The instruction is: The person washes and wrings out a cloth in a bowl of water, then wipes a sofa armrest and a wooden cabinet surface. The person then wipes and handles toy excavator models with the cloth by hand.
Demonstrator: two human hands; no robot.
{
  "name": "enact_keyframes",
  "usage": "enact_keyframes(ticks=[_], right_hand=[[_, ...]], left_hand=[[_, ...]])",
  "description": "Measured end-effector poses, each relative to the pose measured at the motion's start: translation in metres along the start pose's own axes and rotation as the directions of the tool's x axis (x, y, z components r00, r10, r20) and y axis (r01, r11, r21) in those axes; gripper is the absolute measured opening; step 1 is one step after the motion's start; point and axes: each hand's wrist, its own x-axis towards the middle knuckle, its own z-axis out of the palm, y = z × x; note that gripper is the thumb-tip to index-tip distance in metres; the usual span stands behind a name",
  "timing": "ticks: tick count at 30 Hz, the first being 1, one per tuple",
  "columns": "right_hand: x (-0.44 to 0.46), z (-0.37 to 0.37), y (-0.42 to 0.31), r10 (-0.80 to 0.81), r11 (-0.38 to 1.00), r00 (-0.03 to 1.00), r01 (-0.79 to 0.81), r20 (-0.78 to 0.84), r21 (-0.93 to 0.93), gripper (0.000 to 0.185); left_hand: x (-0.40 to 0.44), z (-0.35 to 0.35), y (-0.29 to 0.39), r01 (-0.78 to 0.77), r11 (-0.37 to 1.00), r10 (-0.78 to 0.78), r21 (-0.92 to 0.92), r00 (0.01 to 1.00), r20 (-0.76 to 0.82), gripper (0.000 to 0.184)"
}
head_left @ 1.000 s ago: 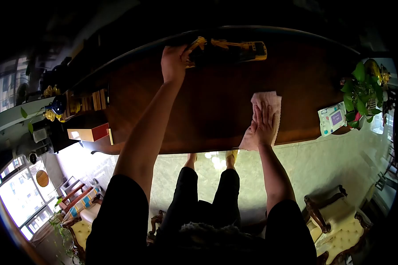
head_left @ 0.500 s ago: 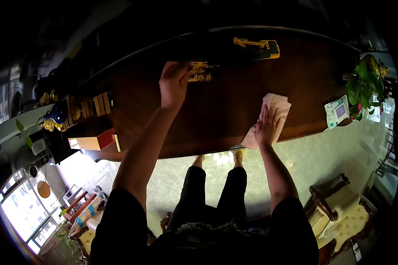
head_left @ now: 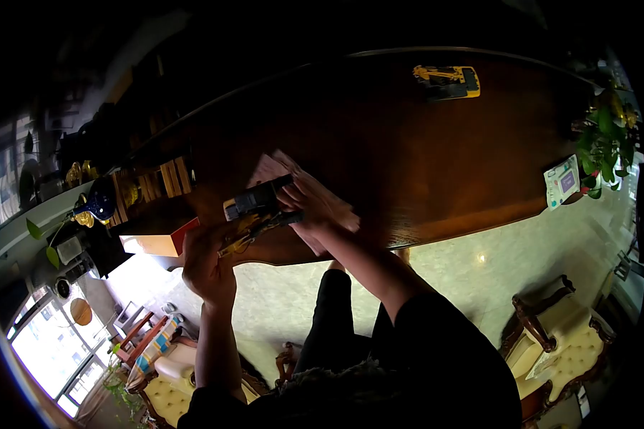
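My left hand (head_left: pixel 209 266) is closed on the yellow boom-like part of a black-and-yellow toy construction vehicle (head_left: pixel 254 200), which is tilted above the near left part of the table. My right hand (head_left: pixel 309 206) has a pink cloth (head_left: pixel 329 204) under its palm and fingers. Its fingertips are at the right end of the toy vehicle, seemingly touching it. Part of the cloth spreads out behind the toy. A yellow toy excavator (head_left: pixel 447 82) stands at the far right of the brown wooden table (head_left: pixel 436 164).
A row of books or wooden blocks (head_left: pixel 168 179) and a red-sided box (head_left: pixel 168 239) stand at the left. On the right are a white-and-green packet (head_left: pixel 562 182) and a leafy plant (head_left: pixel 608 143). Carved cream armchairs (head_left: pixel 562 336) sit behind me.
My left hand has lifted the toy vehicle off the table and brought it nearer and left. My right hand has slid left with the pink cloth to meet it. The view has turned slightly left.
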Motion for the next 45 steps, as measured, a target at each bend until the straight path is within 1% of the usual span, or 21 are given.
enact_keyframes(ticks=[2, 3, 5, 9, 12, 15, 16, 17, 19, 21, 23, 24, 26, 28, 30, 32, 35, 38, 39, 43, 45], right_hand=[[0.05, -0.003, 0.006, -0.046, 0.997, 0.998, 0.043, -0.045, -0.062, 0.062], [0.06, -0.043, 0.013, 0.004, 1.0, 0.994, -0.001, -0.111, 0.031, 0.064], [0.077, -0.055, 0.036, -0.083, 0.988, 0.946, 0.038, -0.315, -0.148, 0.066], [0.098, -0.088, 0.084, -0.006, 0.998, 0.965, -0.009, -0.263, -0.057, 0.067], [0.066, -0.103, 0.11, 0.142, 0.938, 0.932, -0.234, -0.335, -0.255, 0.066], [0.031, -0.115, 0.134, 0.231, 0.91, 0.933, -0.308, -0.275, -0.279, 0.069], [0.021, -0.113, 0.141, 0.284, 0.904, 0.902, -0.366, -0.326, -0.222, 0.069], [0.019, -0.1, 0.157, 0.287, 0.883, 0.867, -0.404, -0.407, -0.238, 0.07], [0.003, -0.112, 0.172, 0.334, 0.846, 0.818, -0.479, -0.468, -0.235, 0.07], [-0.008, -0.111, 0.193, 0.389, 0.866, 0.727, -0.498, -0.566, -0.044, 0.072], [-0.022, -0.11, 0.206, 0.427, 0.861, 0.66, -0.505, -0.618, 0.055, 0.071], [-0.032, -0.112, 0.206, 0.486, 0.85, 0.646, -0.505, -0.589, 0.146, 0.071], [-0.051, -0.114, 0.197, 0.536, 0.817, 0.632, -0.555, -0.56, 0.156, 0.07], [-0.07, -0.109, 0.189, 0.613, 0.755, 0.597, -0.635, -0.518, 0.162, 0.072], [-0.104, -0.098, 0.178, 0.602, 0.771, 0.622, -0.617, -0.501, 0.159, 0.073], [-0.14, -0.088, 0.172, 0.59, 0.782, 0.654, -0.609, -0.473, 0.132, 0.078], [-0.19, -0.066, 0.184, 0.595, 0.768, 0.659, -0.635, -0.46, 0.083, 0.074], [-0.242, -0.061, 0.201, 0.64, 0.753, 0.646, -0.634, -0.416, 0.175, 0.071], [-0.257, -0.065, 0.204, 0.699, 0.708, 0.632, -0.678, -0.335, 0.199, 0.071], [-0.307, -0.059, 0.227, 0.698, 0.674, 0.593, -0.734, -0.401, 0.087, 0.072], [-0.325, -0.056, 0.236, 0.729, 0.645, 0.56, -0.754, -0.393, 0.121, 0.071]], left_hand=[[-0.007, -0.003, -0.011, 0.007, 1.0, -0.007, 0.021, 1.0, -0.016, 0.019], [-0.011, -0.003, -0.017, 0.01, 0.999, -0.008, 0.033, 0.999, -0.039, 0.019], [-0.019, -0.001, -0.028, 0.025, 0.999, -0.023, 0.045, 0.999, -0.035, 0.019], [-0.025, 0.004, -0.031, 0.069, 0.997, -0.066, 0.039, 0.996, -0.065, 0.017], [-0.021, 0.015, -0.027, 0.07, 0.996, -0.073, -0.047, 0.996, -0.06, 0.016], [-0.02, 0.026, -0.024, 0.062, 0.996, -0.066, -0.057, 0.995, -0.069, 0.014], [-0.017, 0.03, -0.021, 0.048, 0.997, -0.052, -0.066, 0.996, -0.073, 0.013], [-0.016, 0.033, -0.019, 0.045, 0.997, -0.05, -0.068, 0.996, -0.075, 0.013], [-0.013, 0.038, -0.015, 0.046, 0.992, -0.053, -0.114, 0.997, -0.057, 0.012], [-0.009, 0.045, -0.015, 0.019, 0.995, -0.026, -0.102, 0.997, -0.069, 0.011], [-0.009, 0.056, -0.022, -0.008, 0.999, 0.003, -0.051, 0.994, -0.112, 0.009], [-0.006, 0.061, -0.019, -0.012, 0.999, 0.007, -0.051, 0.994, -0.108, 0.009], [0.005, 0.074, -0.01, 0.037, 0.994, -0.046, -0.107, 0.996, -0.078, 0.007], [0.018, 0.087, -0.006, 0.008, 0.995, -0.015, -0.095, 0.997, -0.071, 0.009], [0.034, 0.104, 0.0, -0.072, 0.994, 0.062, -0.087, 0.992, -0.11, 0.012], [0.047, 0.115, 0.004, -0.073, 0.994, 0.066, -0.08, 0.994, -0.091, 0.013], [0.067, 0.135, 0.004, -0.109, 0.993, 0.103, -0.053, 0.989, -0.102, 0.014], [0.091, 0.154, 0.013, -0.142, 0.983, 0.129, -0.113, 0.985, -0.115, 0.016], [0.099, 0.16, 0.016, -0.145, 0.983, 0.132, -0.113, 0.984, -0.116, 0.016], [0.124, 0.181, 0.024, -0.182, 0.981, 0.175, -0.074, 0.98, -0.092, 0.018], [0.132, 0.191, 0.022, -0.2, 0.978, 0.196, -0.065, 0.978, -0.071, 0.019]])
